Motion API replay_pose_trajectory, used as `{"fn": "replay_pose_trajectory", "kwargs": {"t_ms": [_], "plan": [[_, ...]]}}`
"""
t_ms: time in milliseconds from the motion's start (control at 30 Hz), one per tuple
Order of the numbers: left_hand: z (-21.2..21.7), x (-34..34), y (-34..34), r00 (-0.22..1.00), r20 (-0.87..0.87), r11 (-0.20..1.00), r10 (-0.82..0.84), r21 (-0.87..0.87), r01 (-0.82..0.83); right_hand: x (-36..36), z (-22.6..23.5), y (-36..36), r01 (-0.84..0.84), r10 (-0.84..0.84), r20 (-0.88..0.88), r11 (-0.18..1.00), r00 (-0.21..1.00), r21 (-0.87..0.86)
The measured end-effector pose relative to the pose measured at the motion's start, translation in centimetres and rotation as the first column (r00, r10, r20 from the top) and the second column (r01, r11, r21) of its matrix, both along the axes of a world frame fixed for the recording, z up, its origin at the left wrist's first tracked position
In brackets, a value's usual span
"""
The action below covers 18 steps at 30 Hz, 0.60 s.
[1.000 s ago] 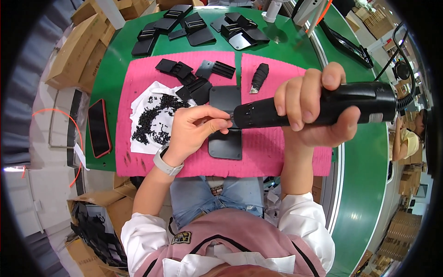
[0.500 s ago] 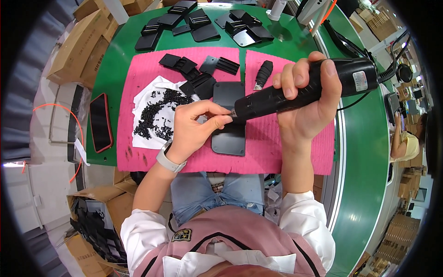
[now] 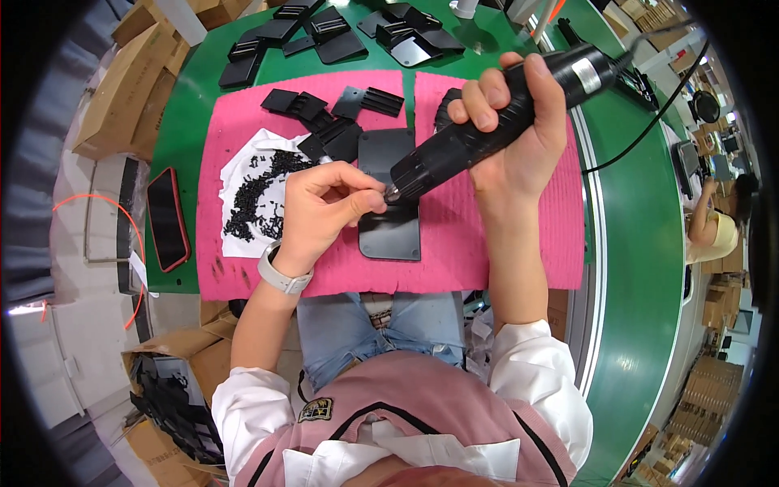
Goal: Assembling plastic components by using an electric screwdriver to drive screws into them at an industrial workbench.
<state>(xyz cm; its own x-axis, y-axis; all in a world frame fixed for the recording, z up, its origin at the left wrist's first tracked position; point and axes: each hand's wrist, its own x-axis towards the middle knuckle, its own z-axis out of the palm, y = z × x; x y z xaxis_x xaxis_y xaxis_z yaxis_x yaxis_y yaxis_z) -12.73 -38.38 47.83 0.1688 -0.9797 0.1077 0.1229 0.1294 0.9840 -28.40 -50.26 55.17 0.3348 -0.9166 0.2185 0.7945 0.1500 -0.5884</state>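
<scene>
My right hand [image 3: 523, 134] is wrapped around a black electric screwdriver [image 3: 462, 134], tilted with its tip down to the left. My left hand [image 3: 324, 203] pinches thumb and forefinger together right at that tip; whatever they hold is too small to make out. Beneath both lies a flat black plate [image 3: 389, 239] with rounded corners, partly covered by the fingers and tool. Beside the left hand, many small black screws [image 3: 251, 203] are spread on a white cloth [image 3: 235, 174]. Several black bracket parts [image 3: 312, 114] lie just beyond.
A pink ribbed mat [image 3: 454, 268] covers part of the green table [image 3: 633, 243]. More black parts [image 3: 341, 45] sit at the far edge. A phone in a red case [image 3: 168, 219] lies at left. The tool's cord [image 3: 649, 146] trails right. Cardboard boxes [image 3: 122, 89] stand beyond the left side.
The screwdriver has tilted more steeply, its rear end rising. Both hands remain together at its tip over the plate. The whole view has shifted slightly.
</scene>
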Motion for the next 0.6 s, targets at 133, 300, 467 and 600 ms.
{"fn": "replay_pose_trajectory", "kwargs": {"t_ms": [133, 300, 467, 600], "plan": [[-0.4, 0.2, -0.3, 0.995, -0.087, 0.996, -0.058, 0.063, 0.063, 0.2, -0.7, 0.3, -0.032, 0.031, -0.019, 0.999, 0.999, -0.008], [-1.0, 0.4, -0.5, 0.961, -0.273, 0.997, -0.036, 0.049, 0.052, -0.5, -0.8, 0.3, -0.022, 0.039, 0.134, 0.992, 0.99, -0.128], [-1.2, 0.8, -0.5, 0.924, -0.37, 0.992, -0.095, 0.042, 0.119, -0.7, -0.9, 0.5, 0.01, 0.022, 0.202, 0.988, 0.979, -0.157], [-1.2, 0.8, -0.5, 0.923, -0.371, 0.991, -0.102, 0.039, 0.125, -0.4, -1.1, 0.7, 0.006, 0.028, 0.176, 0.981, 0.984, -0.194]]}}
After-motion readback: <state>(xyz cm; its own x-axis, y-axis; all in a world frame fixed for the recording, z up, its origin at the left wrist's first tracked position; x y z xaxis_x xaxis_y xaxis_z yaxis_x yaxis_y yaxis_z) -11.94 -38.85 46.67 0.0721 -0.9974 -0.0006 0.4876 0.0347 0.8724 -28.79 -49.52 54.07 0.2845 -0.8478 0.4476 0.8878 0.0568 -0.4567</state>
